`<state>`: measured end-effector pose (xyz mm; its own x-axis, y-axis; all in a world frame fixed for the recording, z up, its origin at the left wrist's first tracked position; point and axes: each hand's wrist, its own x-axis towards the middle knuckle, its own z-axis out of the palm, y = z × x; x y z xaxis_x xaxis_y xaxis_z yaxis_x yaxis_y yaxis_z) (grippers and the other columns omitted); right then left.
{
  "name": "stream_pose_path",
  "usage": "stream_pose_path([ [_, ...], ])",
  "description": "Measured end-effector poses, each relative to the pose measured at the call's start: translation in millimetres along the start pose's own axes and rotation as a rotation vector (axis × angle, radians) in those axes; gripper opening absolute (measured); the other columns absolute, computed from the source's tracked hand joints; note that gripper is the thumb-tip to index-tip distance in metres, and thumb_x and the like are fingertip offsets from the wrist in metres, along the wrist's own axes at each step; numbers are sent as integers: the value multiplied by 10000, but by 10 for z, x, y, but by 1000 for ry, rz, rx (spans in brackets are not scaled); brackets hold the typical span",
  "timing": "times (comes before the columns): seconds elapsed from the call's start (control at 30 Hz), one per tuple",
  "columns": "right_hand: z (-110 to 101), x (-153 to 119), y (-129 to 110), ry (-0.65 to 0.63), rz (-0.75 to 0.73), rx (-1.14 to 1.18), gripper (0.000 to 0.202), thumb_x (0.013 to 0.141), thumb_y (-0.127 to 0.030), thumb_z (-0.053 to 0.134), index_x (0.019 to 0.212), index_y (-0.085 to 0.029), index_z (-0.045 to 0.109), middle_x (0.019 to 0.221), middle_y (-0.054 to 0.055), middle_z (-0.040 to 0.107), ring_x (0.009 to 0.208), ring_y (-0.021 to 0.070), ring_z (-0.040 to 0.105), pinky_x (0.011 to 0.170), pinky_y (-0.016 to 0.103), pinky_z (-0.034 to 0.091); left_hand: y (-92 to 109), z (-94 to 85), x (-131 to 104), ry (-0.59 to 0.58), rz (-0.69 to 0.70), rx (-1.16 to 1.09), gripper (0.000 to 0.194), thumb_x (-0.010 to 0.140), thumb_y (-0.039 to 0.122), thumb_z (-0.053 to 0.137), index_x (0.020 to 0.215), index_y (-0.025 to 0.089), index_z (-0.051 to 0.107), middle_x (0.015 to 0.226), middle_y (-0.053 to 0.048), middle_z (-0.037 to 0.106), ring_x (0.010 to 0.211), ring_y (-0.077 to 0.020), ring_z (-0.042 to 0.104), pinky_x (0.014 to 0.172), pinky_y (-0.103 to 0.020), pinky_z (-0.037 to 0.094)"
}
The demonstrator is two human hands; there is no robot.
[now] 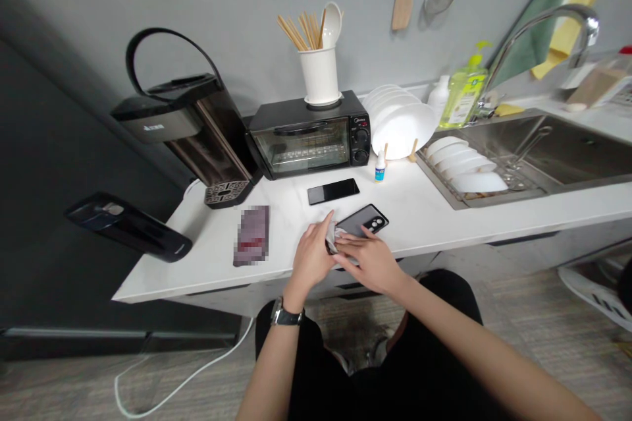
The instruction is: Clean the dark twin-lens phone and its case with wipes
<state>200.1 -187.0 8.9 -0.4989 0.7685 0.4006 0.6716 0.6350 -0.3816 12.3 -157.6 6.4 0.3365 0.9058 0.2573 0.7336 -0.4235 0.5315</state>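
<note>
A dark phone case [363, 218] with camera cutouts lies at the counter's front edge. My left hand [313, 251], with a watch on its wrist, is at the case's left end, thumb raised, closed against a whitish wipe [333, 234]. My right hand [368, 259] presses its fingers on the wipe over the case's lower left part. Behind the case lies a black phone [334, 192], face up. A small white and blue bottle [380, 167] stands to the right of the phone. Left of my hands is a blurred-out purple packet [252, 235].
Along the wall stand a water dispenser [197, 138], a toaster oven [311, 144] and a rack of white plates [399, 124]. A dark flask [133, 226] is at the left. The sink [567, 157], holding bowls, is at the right. The counter's front edge [444, 240] runs below my hands.
</note>
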Motion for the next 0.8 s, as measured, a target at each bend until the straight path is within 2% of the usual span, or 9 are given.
stream_pose_path([
  [0.13, -135, -144, 340, 37, 48, -125, 332, 1073, -404, 492, 1296, -269, 698, 1342, 70, 720, 1293, 238, 652, 1217, 524, 345, 50, 0, 0, 24, -9, 28, 966, 809, 370, 823, 1615, 269, 299, 1352, -102, 656, 1214, -288, 577, 1067, -447, 466],
  [0.27, -201, -227, 602, 112, 119, -293, 431, 1074, -427, 480, 1390, -177, 635, 1415, 143, 662, 1304, 284, 641, 1246, 576, 267, 68, -12, 20, 17, 31, 21, 985, 808, 375, 838, 1617, 302, 281, 1391, -75, 646, 1234, -282, 569, 1091, -449, 453],
  [0.37, -170, -187, 636, 127, 135, -333, 528, 1070, -480, 463, 1416, -105, 596, 1440, 191, 633, 1339, 311, 604, 1243, 588, 256, 68, -19, 36, 5, 55, 10, 980, 813, 354, 834, 1619, 319, 278, 1383, -62, 648, 1227, -273, 566, 1088, -439, 457],
  [0.5, -21, 6, 485, 158, 186, -342, 589, 1056, -525, 456, 1368, -53, 622, 1383, 230, 662, 1312, 338, 609, 1214, 556, 323, 58, -20, 44, 10, 63, -10, 985, 813, 354, 829, 1622, 319, 268, 1392, -61, 645, 1234, -271, 562, 1101, -444, 452],
  [0.63, 150, 185, 191, 146, 193, -355, 694, 1028, -584, 470, 1307, 28, 643, 1329, 301, 665, 1292, 382, 612, 1198, 537, 360, 16, -24, 43, 15, 57, -32, 945, 816, 243, 777, 1621, 292, 285, 1374, -76, 657, 1229, -273, 567, 1095, -441, 461],
  [0.8, 246, 176, -160, 77, 48, -117, 540, 1021, -543, 525, 1215, -70, 699, 1288, 224, 713, 1281, 311, 631, 1202, 485, 372, -68, 1, 41, -1, 30, 25, 863, 834, 158, 654, 1621, 231, 306, 1285, -106, 665, 1142, -271, 589, 1013, -408, 500],
])
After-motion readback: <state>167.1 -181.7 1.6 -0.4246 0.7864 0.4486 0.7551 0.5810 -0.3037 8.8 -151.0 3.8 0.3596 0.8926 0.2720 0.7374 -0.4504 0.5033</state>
